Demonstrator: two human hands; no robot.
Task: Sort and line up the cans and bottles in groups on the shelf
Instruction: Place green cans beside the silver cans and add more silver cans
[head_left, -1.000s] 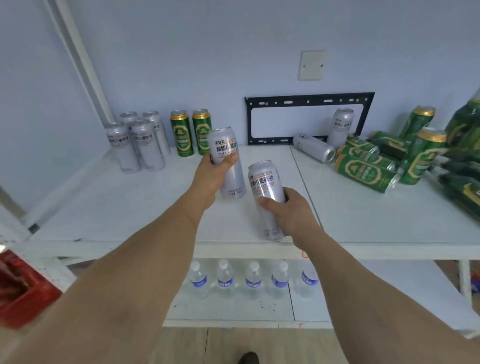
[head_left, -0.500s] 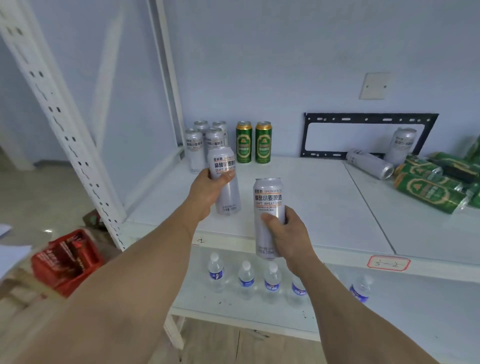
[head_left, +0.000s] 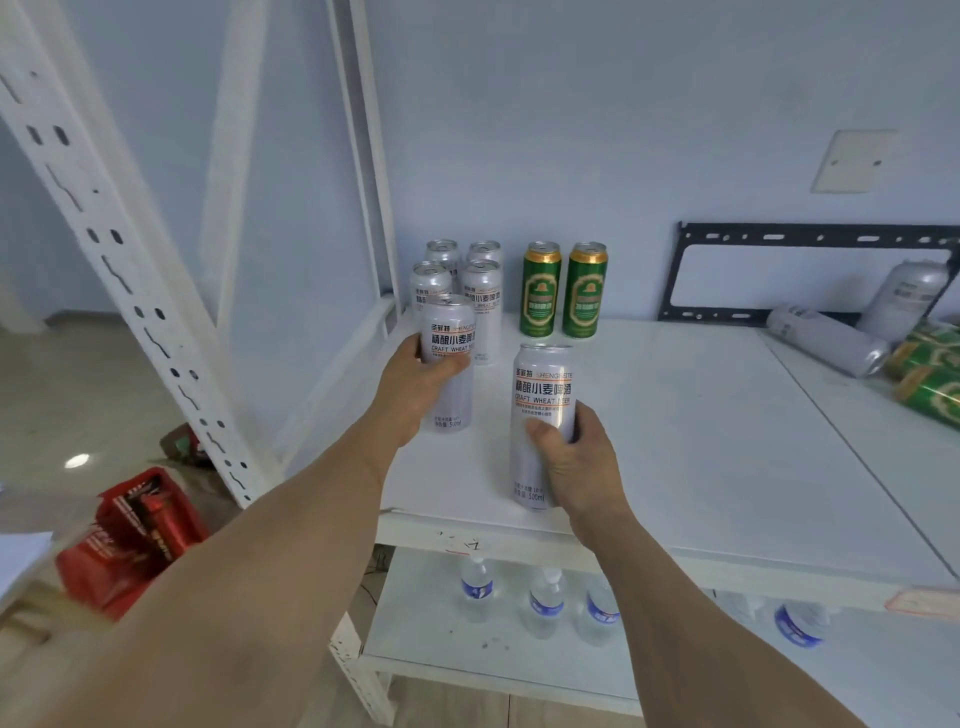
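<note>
Silver cans four upright, green cans two, one per hand

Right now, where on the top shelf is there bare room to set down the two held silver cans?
Bare white shelf top lies between the upright green cans and the toppled cans at right. The back-left corner, with four standing silver cans, is crowded.

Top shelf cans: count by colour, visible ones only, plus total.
Silver cans: 8 (four standing at back left, one in the left hand, one in the right hand, two at right)
Green cans: at least 4 (two upright, at least two lying at the right edge)
Total: at least 12
</note>
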